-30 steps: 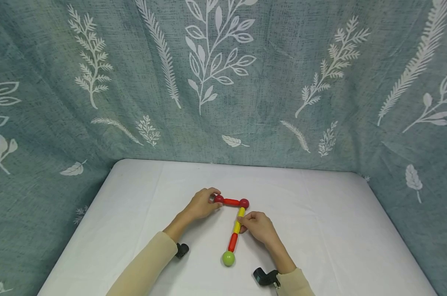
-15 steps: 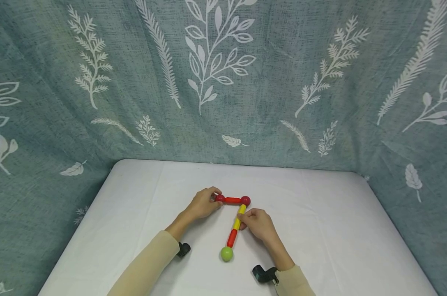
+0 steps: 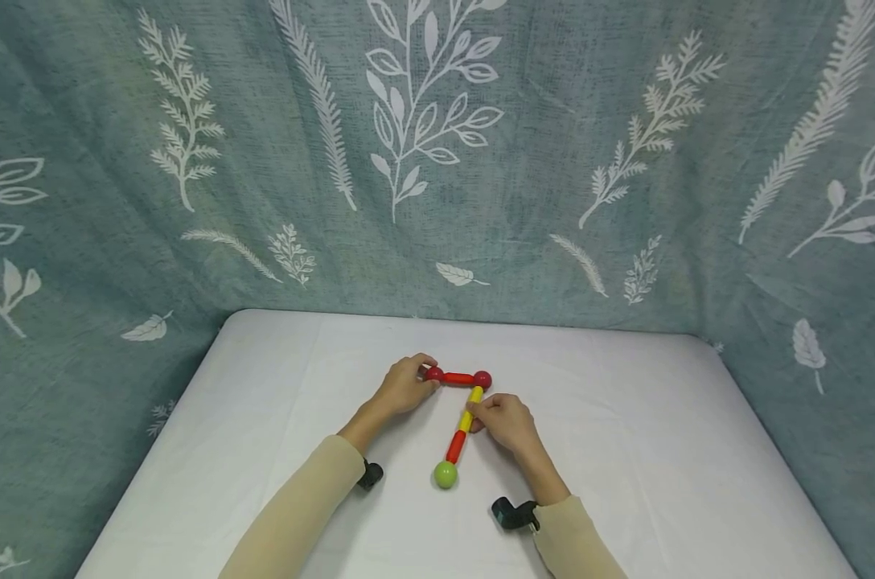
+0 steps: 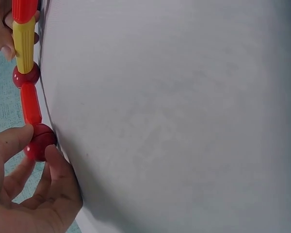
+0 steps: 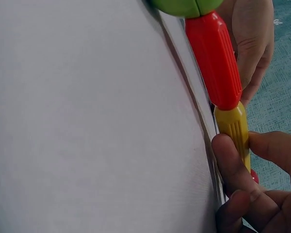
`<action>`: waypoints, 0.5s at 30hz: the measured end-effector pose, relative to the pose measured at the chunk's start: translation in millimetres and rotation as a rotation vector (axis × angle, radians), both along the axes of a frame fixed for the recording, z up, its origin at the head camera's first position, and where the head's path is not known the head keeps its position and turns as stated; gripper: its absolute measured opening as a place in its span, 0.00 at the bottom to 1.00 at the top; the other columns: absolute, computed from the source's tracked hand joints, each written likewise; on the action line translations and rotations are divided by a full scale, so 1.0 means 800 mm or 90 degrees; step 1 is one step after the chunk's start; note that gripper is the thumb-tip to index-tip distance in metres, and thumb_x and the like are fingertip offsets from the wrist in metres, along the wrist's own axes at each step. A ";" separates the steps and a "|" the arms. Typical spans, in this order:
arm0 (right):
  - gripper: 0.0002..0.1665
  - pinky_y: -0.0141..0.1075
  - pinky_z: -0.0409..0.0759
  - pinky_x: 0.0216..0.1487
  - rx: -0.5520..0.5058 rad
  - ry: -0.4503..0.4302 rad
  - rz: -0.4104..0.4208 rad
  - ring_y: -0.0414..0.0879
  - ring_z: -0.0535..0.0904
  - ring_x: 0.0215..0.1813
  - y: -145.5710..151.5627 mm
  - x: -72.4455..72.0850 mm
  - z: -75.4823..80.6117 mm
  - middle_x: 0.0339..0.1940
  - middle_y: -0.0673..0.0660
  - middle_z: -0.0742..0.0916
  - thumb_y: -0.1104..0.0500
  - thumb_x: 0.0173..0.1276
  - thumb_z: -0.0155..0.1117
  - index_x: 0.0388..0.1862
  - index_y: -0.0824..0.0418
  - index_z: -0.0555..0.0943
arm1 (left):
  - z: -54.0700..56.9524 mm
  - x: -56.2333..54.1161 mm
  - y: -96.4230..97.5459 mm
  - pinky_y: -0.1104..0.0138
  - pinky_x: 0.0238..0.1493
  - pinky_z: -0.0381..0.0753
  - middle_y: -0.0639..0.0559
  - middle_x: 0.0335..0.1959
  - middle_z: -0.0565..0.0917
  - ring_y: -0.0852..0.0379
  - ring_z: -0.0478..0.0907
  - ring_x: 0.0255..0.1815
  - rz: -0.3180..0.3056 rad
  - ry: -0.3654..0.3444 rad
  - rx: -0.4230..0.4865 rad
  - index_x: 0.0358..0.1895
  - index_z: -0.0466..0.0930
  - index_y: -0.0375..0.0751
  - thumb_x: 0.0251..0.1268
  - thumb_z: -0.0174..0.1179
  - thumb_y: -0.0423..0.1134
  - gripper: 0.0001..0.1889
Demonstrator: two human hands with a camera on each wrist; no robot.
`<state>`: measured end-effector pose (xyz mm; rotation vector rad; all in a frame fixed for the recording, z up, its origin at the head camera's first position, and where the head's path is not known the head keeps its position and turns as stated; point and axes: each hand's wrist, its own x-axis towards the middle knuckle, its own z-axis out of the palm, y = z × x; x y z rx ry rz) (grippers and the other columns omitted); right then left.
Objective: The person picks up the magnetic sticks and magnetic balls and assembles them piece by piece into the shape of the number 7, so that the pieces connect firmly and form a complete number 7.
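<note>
A toy chain of ball and rod pieces reaches between both hands. My left hand (image 3: 400,389) pinches the red ball (image 4: 40,142) at its left end between thumb and fingers. From there a red rod (image 3: 458,379) leads to a second red ball (image 3: 482,379). A yellow rod (image 3: 475,395) angles back toward me from that ball, and my right hand (image 3: 511,423) grips it by thumb and fingers. Joined to its near end is another red rod (image 5: 214,60), tipped with a larger green ball (image 3: 445,474).
White cloth covers the table (image 3: 626,450). Behind it hangs a green-blue curtain (image 3: 524,201) with white leaf prints. A small black camera (image 3: 513,513) is strapped at the right wrist, and another black camera (image 3: 370,475) at the left.
Both hands have moved away from me, toward the table's far edge, carrying the toy chain along. The left arm has also shifted slightly to the right. Both grips stay the same.
</note>
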<state>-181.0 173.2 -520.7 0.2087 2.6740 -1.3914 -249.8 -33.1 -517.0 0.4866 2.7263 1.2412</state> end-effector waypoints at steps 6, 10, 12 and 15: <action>0.18 0.38 0.67 0.32 -0.001 -0.003 0.003 0.46 0.76 0.30 0.002 -0.002 -0.003 0.19 0.51 0.85 0.49 0.70 0.66 0.32 0.64 0.86 | -0.001 -0.001 0.002 0.58 0.44 0.78 0.43 0.46 0.82 0.50 0.79 0.45 0.009 -0.004 -0.001 0.58 0.79 0.38 0.67 0.65 0.36 0.18; 0.18 0.38 0.67 0.32 -0.004 -0.006 0.004 0.46 0.76 0.30 0.002 -0.001 -0.004 0.19 0.51 0.85 0.50 0.70 0.66 0.32 0.64 0.86 | -0.004 0.000 0.002 0.58 0.46 0.78 0.43 0.48 0.82 0.50 0.79 0.46 0.009 -0.007 -0.004 0.59 0.79 0.38 0.68 0.65 0.36 0.18; 0.17 0.38 0.68 0.32 -0.005 -0.009 0.003 0.47 0.76 0.30 0.003 -0.001 -0.003 0.19 0.52 0.85 0.50 0.70 0.66 0.33 0.64 0.86 | -0.004 -0.001 0.000 0.56 0.47 0.79 0.41 0.49 0.82 0.48 0.80 0.47 0.009 -0.007 0.001 0.60 0.78 0.37 0.67 0.65 0.37 0.20; 0.17 0.37 0.70 0.33 -0.004 0.000 0.010 0.46 0.76 0.31 0.010 0.000 0.000 0.21 0.52 0.86 0.50 0.71 0.66 0.36 0.64 0.85 | -0.002 0.000 -0.006 0.53 0.50 0.78 0.40 0.50 0.82 0.46 0.79 0.50 0.021 -0.014 0.004 0.61 0.77 0.37 0.67 0.66 0.38 0.21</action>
